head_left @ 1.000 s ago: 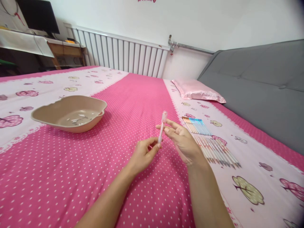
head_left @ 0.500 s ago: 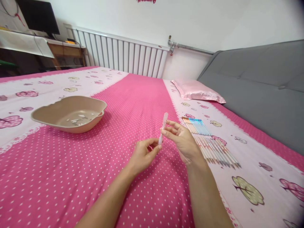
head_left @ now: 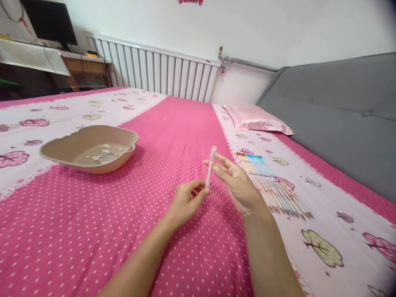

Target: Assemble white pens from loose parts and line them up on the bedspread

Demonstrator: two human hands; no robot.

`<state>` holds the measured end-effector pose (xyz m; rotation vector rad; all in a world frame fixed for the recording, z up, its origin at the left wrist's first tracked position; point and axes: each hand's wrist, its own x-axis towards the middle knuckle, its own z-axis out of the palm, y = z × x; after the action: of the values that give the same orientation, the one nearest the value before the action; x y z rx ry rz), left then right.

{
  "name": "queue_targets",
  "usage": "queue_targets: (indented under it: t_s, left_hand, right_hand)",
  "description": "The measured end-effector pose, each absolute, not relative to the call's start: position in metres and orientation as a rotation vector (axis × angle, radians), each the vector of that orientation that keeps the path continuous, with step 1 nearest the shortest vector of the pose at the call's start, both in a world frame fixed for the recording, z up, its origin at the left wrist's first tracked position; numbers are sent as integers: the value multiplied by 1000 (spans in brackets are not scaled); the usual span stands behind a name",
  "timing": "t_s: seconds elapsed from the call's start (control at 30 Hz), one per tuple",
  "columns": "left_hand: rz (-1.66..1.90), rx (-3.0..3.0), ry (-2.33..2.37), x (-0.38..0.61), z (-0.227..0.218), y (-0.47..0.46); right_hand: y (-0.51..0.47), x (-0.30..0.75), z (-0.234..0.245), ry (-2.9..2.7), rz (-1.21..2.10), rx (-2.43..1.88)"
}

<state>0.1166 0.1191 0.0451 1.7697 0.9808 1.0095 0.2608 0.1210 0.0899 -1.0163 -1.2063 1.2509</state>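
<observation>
A thin, translucent pink pen [head_left: 210, 163] stands nearly upright above the pink dotted bedsheet [head_left: 93, 214]. My left hand [head_left: 185, 201] pinches its lower end between thumb and fingers. My right hand [head_left: 236, 184] holds the shaft higher up with its fingertips, the other fingers loosely spread. Just right of my right hand, a row of several pens [head_left: 272, 185] lies side by side on the pale printed part of the sheet. A beige shallow basin [head_left: 62, 150] with small white bits inside sits to the left, far from both hands.
A pink satin pillow [head_left: 256, 119] lies at the head of the bed against a grey padded headboard [head_left: 340, 111]. A white radiator [head_left: 154, 70] runs along the far wall. A desk with a dark monitor [head_left: 49, 20] stands at the back left.
The pen stays held between both hands. It dipped slightly half a second ago and is back up now; my right fingers shifted a little along the shaft.
</observation>
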Motion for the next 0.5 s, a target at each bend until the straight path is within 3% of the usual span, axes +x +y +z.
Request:
queue_targets:
  t_s: [0.5]
  left_hand:
    - [1002, 1766, 984, 118, 45, 118]
  right_hand:
    - [124, 262, 85, -1172, 1201, -1059]
